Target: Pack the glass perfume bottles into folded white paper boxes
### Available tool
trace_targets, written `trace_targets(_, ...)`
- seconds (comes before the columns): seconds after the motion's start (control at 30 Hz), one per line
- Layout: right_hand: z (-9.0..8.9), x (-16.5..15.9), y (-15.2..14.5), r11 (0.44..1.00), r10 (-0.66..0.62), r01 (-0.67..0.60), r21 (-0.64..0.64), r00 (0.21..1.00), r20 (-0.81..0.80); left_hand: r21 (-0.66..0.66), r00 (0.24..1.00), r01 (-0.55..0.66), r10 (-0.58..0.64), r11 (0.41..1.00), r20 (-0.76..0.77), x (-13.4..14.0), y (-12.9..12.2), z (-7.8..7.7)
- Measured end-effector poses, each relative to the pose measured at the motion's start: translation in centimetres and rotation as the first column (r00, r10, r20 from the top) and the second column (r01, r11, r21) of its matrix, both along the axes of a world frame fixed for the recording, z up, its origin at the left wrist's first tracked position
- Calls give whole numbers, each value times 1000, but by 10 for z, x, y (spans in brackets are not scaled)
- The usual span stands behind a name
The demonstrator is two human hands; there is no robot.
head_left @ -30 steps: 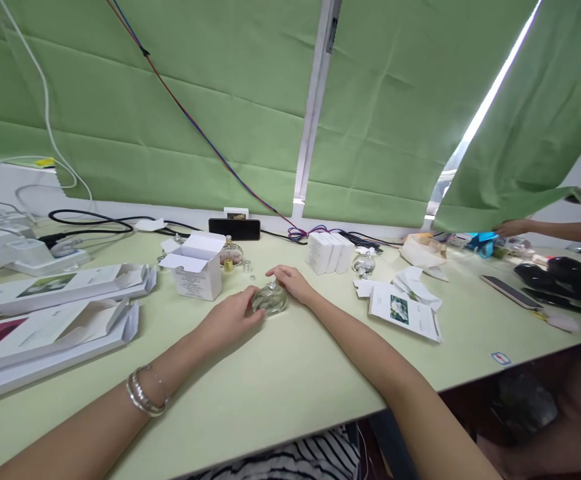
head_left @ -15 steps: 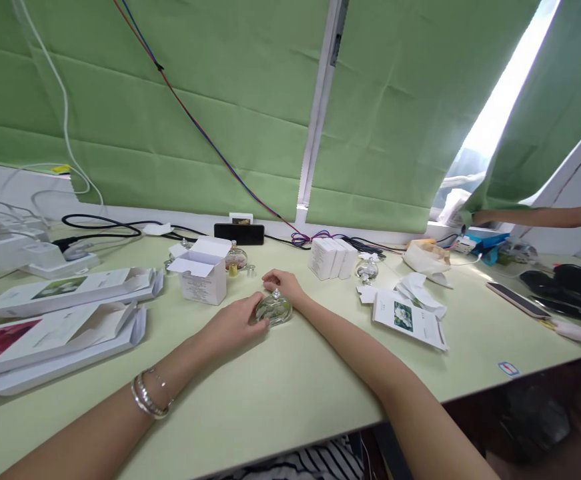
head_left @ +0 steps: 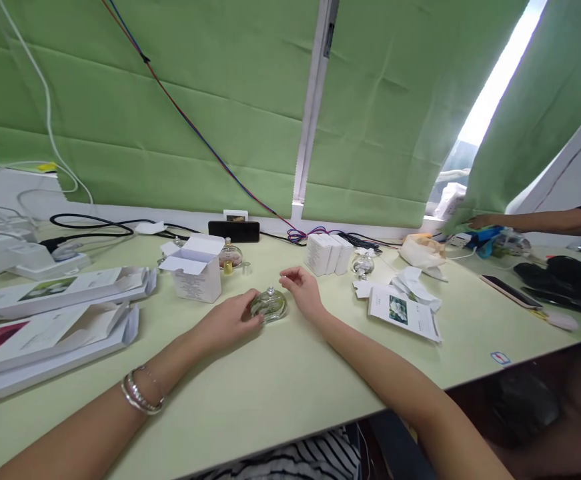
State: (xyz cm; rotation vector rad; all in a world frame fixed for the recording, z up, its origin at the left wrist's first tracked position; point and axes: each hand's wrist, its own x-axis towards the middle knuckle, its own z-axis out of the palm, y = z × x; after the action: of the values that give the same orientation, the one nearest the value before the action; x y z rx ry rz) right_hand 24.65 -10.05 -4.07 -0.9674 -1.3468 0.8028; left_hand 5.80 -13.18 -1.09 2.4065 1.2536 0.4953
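My left hand [head_left: 233, 319] holds a flat, rounded glass perfume bottle [head_left: 270, 305], thumb in front and fingers on its left side. The bottle stands upright on the table, with clear glass at its neck. To its right, my right hand [head_left: 304, 288] is apart from it, fingers loosely bent and thumb slightly separated; nothing shows in it. An open white box [head_left: 196, 283] stands beyond my left hand. Just behind that box are another perfume bottle [head_left: 231, 255], a gold cap [head_left: 227, 267] and a small silvery cap [head_left: 247, 268].
Flattened printed cartons [head_left: 55, 327] lie at left. White boxes [head_left: 327, 255] and a glass bottle [head_left: 363, 263] stand at the back. A torn carton [head_left: 405, 313] lies right; a phone [head_left: 513, 292] is farther right. Another person's arm [head_left: 530, 222] reaches in at far right.
My right hand has moved rightward, away from the bottle. My left hand still holds the bottle. The view has shifted slightly.
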Motion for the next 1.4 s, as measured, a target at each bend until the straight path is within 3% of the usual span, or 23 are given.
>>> trace_targets(0.17, 20, -7, -23, 981, 90, -87, 174, 996, -10, 10, 1000, 19, -19, 1000, 18, -1, 1, -2)
trace_targets(0.4, 18, -9, -24, 973, 191, -195, 119, 981, 45, 7, 1000, 13, -13, 1000, 27, 0, 1, -1)
trace_targets(0.8, 27, 4, -18, 948, 251, -288, 133, 939, 237, 3, 1000, 17, -17, 1000, 14, -1, 1, -2)
trace_targets(1.03, 29, 6, -15, 946, 262, -299, 125, 932, 250, -16, 1000, 5, -5, 1000, 15, 1, -1, 2)
trace_targets(1.4, 46, 7, -21, 953, 230, -285, 98, 897, 378, -18, 999, 7, -6, 1000, 31, 1, -2, 3)
